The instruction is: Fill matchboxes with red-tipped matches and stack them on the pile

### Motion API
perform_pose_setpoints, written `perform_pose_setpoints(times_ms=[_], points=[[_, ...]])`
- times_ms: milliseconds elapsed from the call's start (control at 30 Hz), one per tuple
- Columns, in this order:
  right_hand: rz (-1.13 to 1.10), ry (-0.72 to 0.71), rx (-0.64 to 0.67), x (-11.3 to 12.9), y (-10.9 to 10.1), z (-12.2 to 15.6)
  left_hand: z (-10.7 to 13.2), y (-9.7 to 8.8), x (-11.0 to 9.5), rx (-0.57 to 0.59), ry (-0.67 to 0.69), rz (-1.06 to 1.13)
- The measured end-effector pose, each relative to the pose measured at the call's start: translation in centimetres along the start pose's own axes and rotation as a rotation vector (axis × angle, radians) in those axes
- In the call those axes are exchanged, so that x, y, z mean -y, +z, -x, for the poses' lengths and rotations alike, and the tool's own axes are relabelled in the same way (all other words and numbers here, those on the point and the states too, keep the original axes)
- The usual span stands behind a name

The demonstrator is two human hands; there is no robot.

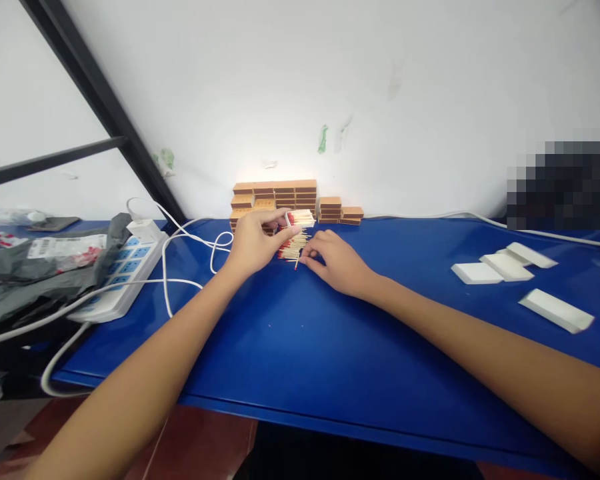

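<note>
Holding, left hand (pixel 257 240): grips filled match tray (pixel 301 219), over or beyond match pile (pixel 291 249).
Right hand (pixel 337 262): curled at match pile's right edge; can't tell if grasping.

No text legible. White label (pixel 67 246) on grey bag (pixel 10 293), left of the power strip (pixel 123 280) — print too small to read. Marks (pixel 265 204) on orange boxes (pixel 300 185), right of the strip — likewise unreadable.
</note>
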State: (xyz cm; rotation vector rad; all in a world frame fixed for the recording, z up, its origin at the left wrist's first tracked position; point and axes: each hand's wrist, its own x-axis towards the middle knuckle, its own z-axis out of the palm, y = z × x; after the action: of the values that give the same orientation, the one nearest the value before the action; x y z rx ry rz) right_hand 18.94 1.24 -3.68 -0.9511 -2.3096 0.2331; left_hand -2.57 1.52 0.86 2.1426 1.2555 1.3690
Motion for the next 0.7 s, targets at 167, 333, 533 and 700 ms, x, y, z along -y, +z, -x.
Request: perform_pose_setpoints(times_ms=[167,333,533,700], points=[[-0.006,-0.045,-0.005,0.1,0.0,0.2,-0.1,-0.1,-0.1,0.0,-0.002,-0.007],[0.013,-0.065,0.042,-0.1,0.1,0.1,-0.2,-0.2,0.0,0.001,-0.024,0.002],[0.052,-0.044,0.11,0.1,-0.7,0.3,-0.1,-0.3,-0.1,0.013,-0.019,-0.007],[0.055,-0.022,0.071,0.5,-1.5,0.8,-0.1,-0.3,-0.1,0.01,-0.017,-0.017]])
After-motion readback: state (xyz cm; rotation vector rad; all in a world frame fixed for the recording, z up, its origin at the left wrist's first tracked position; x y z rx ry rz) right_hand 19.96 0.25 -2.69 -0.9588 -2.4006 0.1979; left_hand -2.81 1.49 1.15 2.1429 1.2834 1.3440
